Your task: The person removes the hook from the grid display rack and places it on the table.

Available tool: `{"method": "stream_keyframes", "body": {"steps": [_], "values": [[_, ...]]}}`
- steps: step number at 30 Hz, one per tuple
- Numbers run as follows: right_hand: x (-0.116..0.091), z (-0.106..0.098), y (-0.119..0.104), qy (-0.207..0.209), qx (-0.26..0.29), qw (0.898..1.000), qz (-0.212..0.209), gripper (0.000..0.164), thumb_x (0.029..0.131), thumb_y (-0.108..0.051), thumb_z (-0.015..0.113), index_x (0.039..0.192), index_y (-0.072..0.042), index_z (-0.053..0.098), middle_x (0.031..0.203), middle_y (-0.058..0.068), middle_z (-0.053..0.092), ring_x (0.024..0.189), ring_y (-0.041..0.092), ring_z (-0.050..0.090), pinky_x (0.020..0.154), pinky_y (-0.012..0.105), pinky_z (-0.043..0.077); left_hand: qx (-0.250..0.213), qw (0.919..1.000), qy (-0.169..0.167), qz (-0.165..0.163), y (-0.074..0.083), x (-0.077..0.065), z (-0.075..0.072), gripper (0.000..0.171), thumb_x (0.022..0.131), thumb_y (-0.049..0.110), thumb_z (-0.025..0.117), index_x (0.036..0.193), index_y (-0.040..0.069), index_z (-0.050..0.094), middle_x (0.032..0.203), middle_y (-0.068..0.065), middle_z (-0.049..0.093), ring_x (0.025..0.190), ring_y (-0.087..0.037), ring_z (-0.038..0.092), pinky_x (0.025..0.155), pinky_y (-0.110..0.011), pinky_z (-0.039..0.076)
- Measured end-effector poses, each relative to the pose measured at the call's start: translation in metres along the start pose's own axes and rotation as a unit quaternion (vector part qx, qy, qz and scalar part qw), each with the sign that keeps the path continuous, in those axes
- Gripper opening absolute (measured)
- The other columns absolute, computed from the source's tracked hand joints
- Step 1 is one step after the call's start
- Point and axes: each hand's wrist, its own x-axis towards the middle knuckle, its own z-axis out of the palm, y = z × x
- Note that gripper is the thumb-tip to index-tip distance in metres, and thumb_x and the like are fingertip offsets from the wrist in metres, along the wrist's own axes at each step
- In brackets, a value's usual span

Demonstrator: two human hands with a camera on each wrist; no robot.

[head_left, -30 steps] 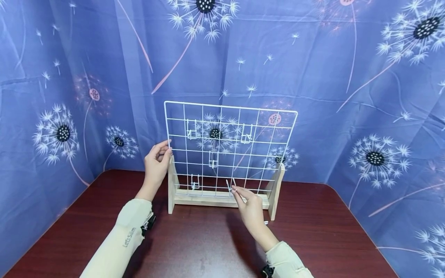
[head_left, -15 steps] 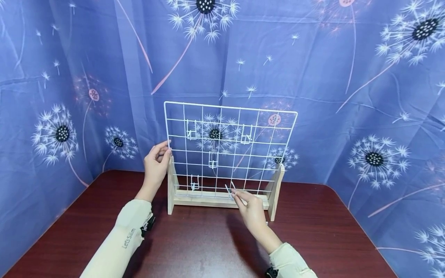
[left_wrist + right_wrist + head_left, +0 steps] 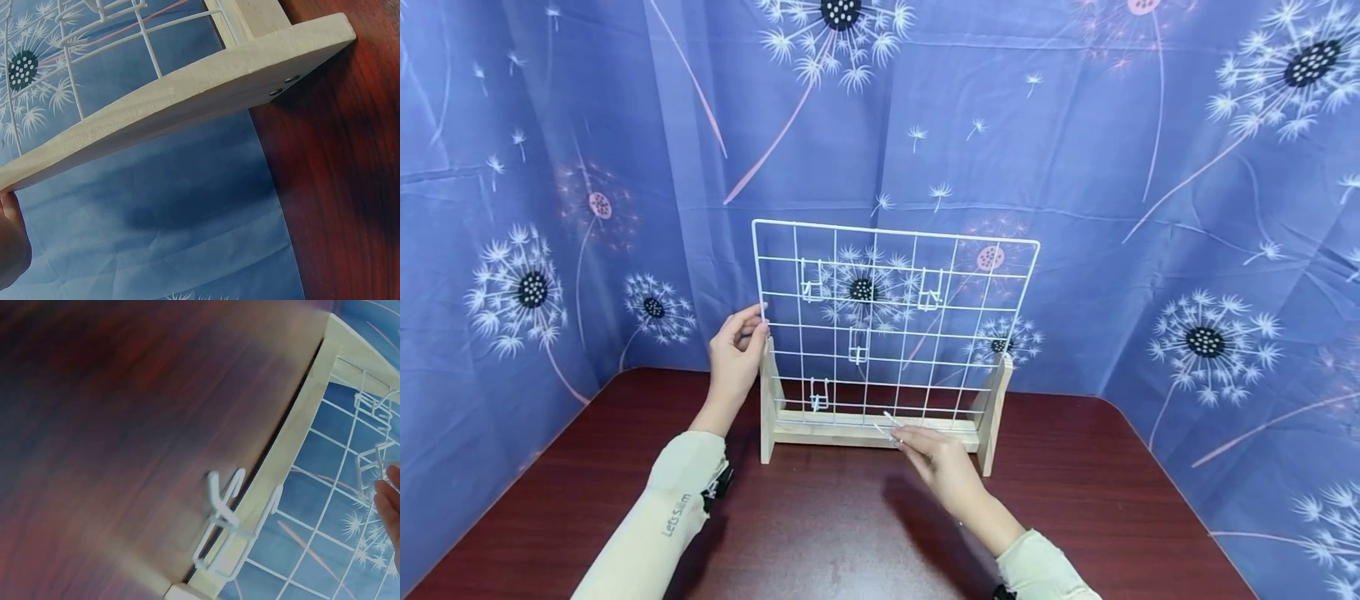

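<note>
A white wire grid panel (image 3: 895, 232) stands upright in a pale wooden stand (image 3: 767, 425). My left hand (image 3: 735, 354) pinches the panel's left edge just above the stand's upright. In the left wrist view, part of that hand (image 3: 14, 244) shows beside the wood. My right hand (image 3: 951, 475) pinches a white wire hook (image 3: 883, 432) with the fingertips, in front of the panel's lower middle; its two prongs point left. At the right wrist view's edge, the fingers (image 3: 389, 509) hold the hook. Another wire hook (image 3: 228, 534) appears before the stand's base, largely hidden behind my forearm in the head view.
Several wire hooks hang on the panel: an upper-left hook (image 3: 810, 289), an upper-right hook (image 3: 929, 298), a middle hook (image 3: 858, 354) and a lower-left hook (image 3: 818, 402). The stand rests on a dark red wooden table (image 3: 820, 525). A blue dandelion-patterned curtain (image 3: 1075, 183) surrounds it.
My right hand has drawn slightly down and back from the panel, and the hook has tipped from prongs upward to prongs pointing left. My left hand keeps its place.
</note>
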Motion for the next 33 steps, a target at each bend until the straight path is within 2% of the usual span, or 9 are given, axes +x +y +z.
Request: {"method": "stream_keyframes", "body": {"steps": [8, 11, 16, 24, 29, 33], "values": [[-0.009, -0.008, 0.003, -0.032, -0.024, 0.997, -0.065, 0.025, 0.074, 0.002, 0.076, 0.099, -0.001, 0.074, 0.097, 0.010, 0.073, 0.089, 0.024, 0.069, 0.083, 0.028, 0.056, -0.003, 0.9999, 0.009, -0.004, 0.000, -0.001, 0.001, 0.027, 0.087, -0.016, 0.057, 0.114, -0.017, 0.060, 0.089, -0.029, 0.056, 0.079, -0.009, 0.061, 0.066, -0.012, 0.052], [-0.012, -0.012, 0.003, -0.041, -0.042, 0.994, -0.091, 0.023, 0.077, -0.001, 0.074, 0.099, -0.002, 0.074, 0.096, 0.009, 0.072, 0.089, 0.022, 0.069, 0.082, 0.028, 0.056, 0.001, 1.0000, 0.007, -0.004, 0.000, -0.002, 0.001, 0.027, 0.087, -0.015, 0.057, 0.114, -0.017, 0.061, 0.090, -0.031, 0.056, 0.080, -0.010, 0.061, 0.066, -0.012, 0.052], [-0.018, -0.019, 0.005, -0.061, -0.065, 0.990, -0.113, 0.018, 0.083, -0.007, 0.071, 0.100, -0.005, 0.074, 0.098, 0.006, 0.072, 0.091, 0.019, 0.069, 0.083, 0.027, 0.056, 0.003, 1.0000, 0.003, -0.005, 0.001, -0.001, 0.000, 0.027, 0.088, -0.013, 0.058, 0.115, -0.016, 0.061, 0.091, -0.032, 0.056, 0.080, -0.009, 0.060, 0.067, -0.012, 0.052], [-0.030, -0.025, 0.012, -0.111, -0.092, 0.981, -0.130, 0.024, 0.077, -0.007, 0.073, 0.101, -0.006, 0.074, 0.100, 0.005, 0.071, 0.091, 0.018, 0.068, 0.082, 0.026, 0.056, 0.001, 0.9999, 0.006, -0.010, 0.000, -0.002, 0.000, 0.027, 0.088, -0.013, 0.058, 0.114, -0.016, 0.061, 0.090, -0.031, 0.056, 0.079, -0.010, 0.060, 0.065, -0.010, 0.051], [-0.034, -0.027, 0.014, -0.118, -0.102, 0.977, -0.142, 0.016, 0.089, -0.014, 0.065, 0.100, -0.006, 0.074, 0.098, 0.005, 0.072, 0.091, 0.018, 0.069, 0.082, 0.027, 0.056, -0.005, 0.9999, 0.004, -0.013, 0.000, -0.001, 0.000, 0.028, 0.088, -0.014, 0.057, 0.115, -0.016, 0.061, 0.091, -0.030, 0.056, 0.080, -0.008, 0.060, 0.066, -0.011, 0.051], [-0.036, -0.028, 0.016, -0.119, -0.108, 0.974, -0.159, 0.025, 0.098, -0.020, 0.054, 0.099, -0.006, 0.075, 0.097, 0.006, 0.071, 0.090, 0.020, 0.069, 0.082, 0.028, 0.056, -0.004, 1.0000, 0.004, -0.007, 0.000, -0.001, 0.001, 0.028, 0.087, -0.015, 0.057, 0.115, -0.017, 0.060, 0.092, -0.031, 0.056, 0.080, -0.007, 0.060, 0.066, -0.011, 0.051]]}}
